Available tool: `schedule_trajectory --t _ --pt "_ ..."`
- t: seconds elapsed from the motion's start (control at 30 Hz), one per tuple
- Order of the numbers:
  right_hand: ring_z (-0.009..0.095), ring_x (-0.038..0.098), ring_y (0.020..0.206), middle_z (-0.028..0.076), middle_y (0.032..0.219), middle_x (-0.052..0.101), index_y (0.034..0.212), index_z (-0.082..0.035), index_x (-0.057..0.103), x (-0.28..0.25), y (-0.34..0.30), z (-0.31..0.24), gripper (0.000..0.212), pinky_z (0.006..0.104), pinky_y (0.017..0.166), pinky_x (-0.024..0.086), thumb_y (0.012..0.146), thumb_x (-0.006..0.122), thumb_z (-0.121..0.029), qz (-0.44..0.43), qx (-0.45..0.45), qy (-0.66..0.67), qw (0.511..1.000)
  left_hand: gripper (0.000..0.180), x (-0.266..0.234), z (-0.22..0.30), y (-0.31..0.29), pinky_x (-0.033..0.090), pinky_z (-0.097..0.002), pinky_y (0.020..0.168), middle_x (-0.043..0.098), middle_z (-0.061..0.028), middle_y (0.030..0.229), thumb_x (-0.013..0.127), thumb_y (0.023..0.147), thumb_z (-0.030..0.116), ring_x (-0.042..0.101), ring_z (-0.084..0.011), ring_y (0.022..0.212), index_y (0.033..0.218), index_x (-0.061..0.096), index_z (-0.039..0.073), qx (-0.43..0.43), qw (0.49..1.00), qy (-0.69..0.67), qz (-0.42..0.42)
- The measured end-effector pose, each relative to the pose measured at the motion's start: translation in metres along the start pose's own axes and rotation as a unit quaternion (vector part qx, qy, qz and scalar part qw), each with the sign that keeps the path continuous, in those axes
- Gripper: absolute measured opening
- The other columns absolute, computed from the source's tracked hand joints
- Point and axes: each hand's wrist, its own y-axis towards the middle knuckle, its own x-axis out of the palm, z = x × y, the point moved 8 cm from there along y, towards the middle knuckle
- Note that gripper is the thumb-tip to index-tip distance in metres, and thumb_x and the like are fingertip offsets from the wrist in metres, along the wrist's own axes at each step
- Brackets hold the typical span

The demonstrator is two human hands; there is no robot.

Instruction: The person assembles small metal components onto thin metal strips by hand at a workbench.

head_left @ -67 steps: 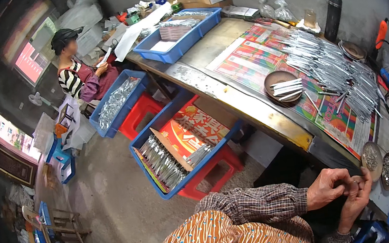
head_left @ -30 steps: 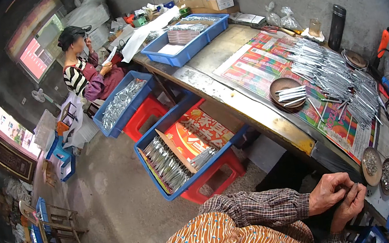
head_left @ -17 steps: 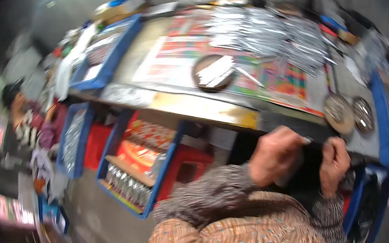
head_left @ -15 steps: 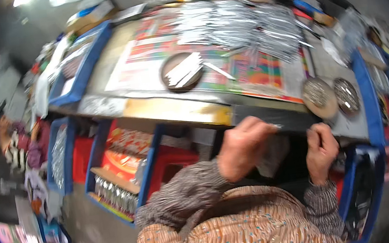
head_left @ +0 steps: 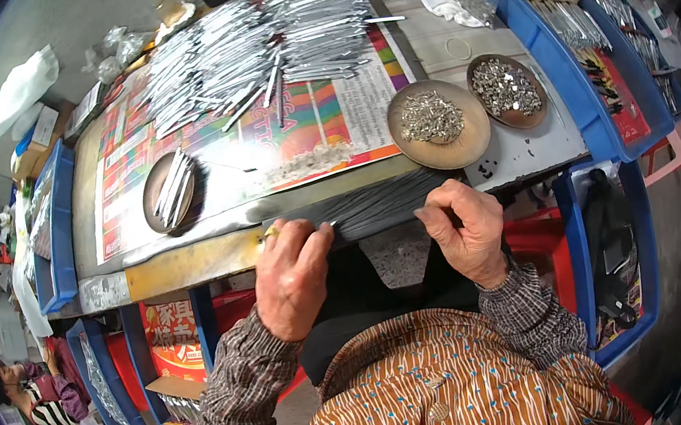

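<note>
My left hand [head_left: 293,275] is closed at the table's front edge, its thumb and fingers pinched together. A small shiny tip shows by its thumb; the rest of what it holds is hidden. Level with it, my right hand [head_left: 470,231] is also pinched closed, and I cannot make out anything between its fingers. A dark, scored strip [head_left: 387,204] runs along the table edge between them. Behind my right hand stands a round dish [head_left: 402,146] of small metal pieces, with a darker dish [head_left: 540,110] of shiny bits beside it. A bowl [head_left: 152,205] of slim silvery sticks sits behind my left hand.
Large piles of slim silvery sticks [head_left: 250,48] cover the back of the printed sheet [head_left: 307,122]. A blue bin [head_left: 539,57] stands at the right, another [head_left: 58,224] at the left. Blue drawers [head_left: 642,250] hang below. Another person [head_left: 36,386] is at the far left.
The view has turned, so the table appears shifted left and nearer. My hands are farther apart, and both stay closed. A stick leaning out of the bowl no longer lies across its rim.
</note>
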Motion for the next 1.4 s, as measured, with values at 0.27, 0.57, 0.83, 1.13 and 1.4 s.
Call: schedule_trajectory --t 0.27,0.57,0.83,1.13,1.4 --pt "0.017 0.053 0.052 0.007 0.067 0.055 0.079 0.0 0.055 0.003 0.003 -0.002 0.013 0.0288 0.047 0.041 0.081 0.068 -0.004 0.004 -0.002 -0.012 1.0 0.023 0.031 0.019 0.038 0.046 -0.0391 0.067 0.053 -0.0121 0.081 0.06 0.069 -0.007 0.054 -0.0316 0.075 0.09 0.06 0.003 0.006 0.999 -0.032 -0.009" --pt "0.027 0.06 0.063 0.011 0.075 0.059 0.091 -0.001 0.056 0.013 -0.009 -0.029 0.019 0.0346 0.053 0.048 0.078 0.07 -0.005 -0.041 -0.051 -0.04 0.997 0.014 0.006 0.027 0.016 0.044 -0.0264 0.057 0.057 -0.0104 0.076 0.061 0.078 -0.009 0.054 -0.0208 0.062 0.089 0.059 -0.001 -0.084 0.958 -0.259 0.092" --pt "0.027 0.061 0.064 0.011 0.076 0.06 0.09 -0.001 0.056 0.017 -0.013 -0.04 0.022 0.0348 0.053 0.048 0.078 0.071 -0.011 -0.039 -0.073 -0.019 0.996 0.013 0.012 0.032 -0.006 0.042 -0.0182 0.062 0.059 -0.0018 0.087 0.054 0.085 -0.011 0.05 -0.0028 0.072 0.095 0.059 -0.005 -0.219 0.839 -0.491 0.087" --pt "0.027 0.059 0.06 0.01 0.072 0.057 0.085 -0.001 0.053 0.019 -0.018 -0.045 0.015 0.0349 0.051 0.046 0.081 0.067 -0.006 -0.015 -0.068 -0.006 0.998 0.014 0.015 0.034 -0.011 0.045 -0.019 0.071 0.058 -0.0037 0.095 0.055 0.084 -0.011 0.053 -0.0052 0.082 0.097 0.059 -0.005 -0.204 0.815 -0.533 0.096" --pt "0.026 0.055 0.052 0.011 0.066 0.053 0.079 -0.001 0.053 0.021 -0.019 -0.039 0.012 0.0343 0.048 0.044 0.084 0.063 -0.005 0.021 -0.025 0.045 0.998 0.021 0.007 0.039 -0.011 0.047 -0.023 0.065 0.063 -0.0096 0.089 0.06 0.078 -0.014 0.059 -0.0123 0.077 0.094 0.061 -0.002 -0.158 0.878 -0.426 0.152"
